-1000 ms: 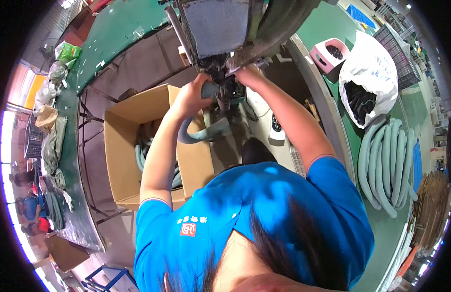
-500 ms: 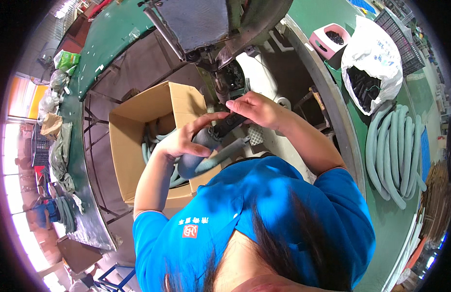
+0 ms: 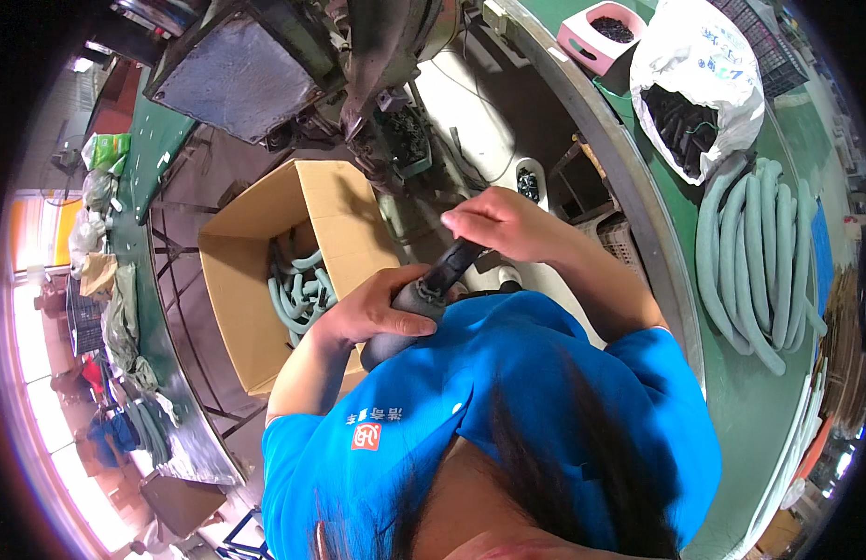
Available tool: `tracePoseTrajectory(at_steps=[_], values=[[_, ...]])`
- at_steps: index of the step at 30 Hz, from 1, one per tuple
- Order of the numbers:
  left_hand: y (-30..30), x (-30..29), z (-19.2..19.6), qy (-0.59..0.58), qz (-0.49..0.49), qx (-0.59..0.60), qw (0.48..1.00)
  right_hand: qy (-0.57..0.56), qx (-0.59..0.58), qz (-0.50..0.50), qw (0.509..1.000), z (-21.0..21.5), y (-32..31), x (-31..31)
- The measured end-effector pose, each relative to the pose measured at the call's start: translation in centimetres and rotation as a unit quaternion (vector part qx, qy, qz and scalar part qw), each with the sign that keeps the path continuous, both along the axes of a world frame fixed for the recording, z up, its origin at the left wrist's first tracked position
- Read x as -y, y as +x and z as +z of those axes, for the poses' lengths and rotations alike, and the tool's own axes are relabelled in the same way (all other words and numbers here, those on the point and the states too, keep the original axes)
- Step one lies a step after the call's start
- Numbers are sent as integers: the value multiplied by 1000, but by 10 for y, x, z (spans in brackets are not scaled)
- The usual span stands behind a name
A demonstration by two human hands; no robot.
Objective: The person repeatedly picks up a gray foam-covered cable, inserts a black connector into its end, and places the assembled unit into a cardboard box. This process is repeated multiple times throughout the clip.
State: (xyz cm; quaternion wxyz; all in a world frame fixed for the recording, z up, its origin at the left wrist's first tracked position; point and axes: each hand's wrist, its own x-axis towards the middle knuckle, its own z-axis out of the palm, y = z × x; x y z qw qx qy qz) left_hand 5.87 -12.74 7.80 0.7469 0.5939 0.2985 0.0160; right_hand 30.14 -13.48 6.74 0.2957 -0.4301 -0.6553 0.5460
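My left hand (image 3: 381, 306) is wrapped around a thick grey-green hose (image 3: 421, 301) close to its end, near my chest. From that end a black tubular fitting (image 3: 449, 269) sticks out toward the upper right. My right hand (image 3: 507, 227) is closed over the fitting's far end, its fingers partly hidden behind the palm. The rest of the hose drops out of sight beneath my left hand and the blue shirt.
Left of my hands stands an open cardboard box (image 3: 235, 308) holding several grey-green hose pieces (image 3: 300, 291). A metal machine (image 3: 241, 79) rises ahead. On the green table at right are coiled hoses (image 3: 755, 266), a white sack (image 3: 722, 56) of black parts and a pink container (image 3: 582, 37).
My hands have drawn closer to my chest with the hose and fitting. The hose's loose other end has gone out of view. The whole view has shifted, with the machine farther left.
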Motion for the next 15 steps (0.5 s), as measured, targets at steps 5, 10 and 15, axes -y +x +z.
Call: tracePoseTrajectory(at_steps=[5,10,15], values=[[3,32,0,330,61,-137,932,-70,-3,-75,995,-3,36,24],[12,45,-21,558,128,-119,811,55,114,44,991,6,46,47],[13,43,4,521,197,-148,817,-62,-246,74,964,-2,56,31]])
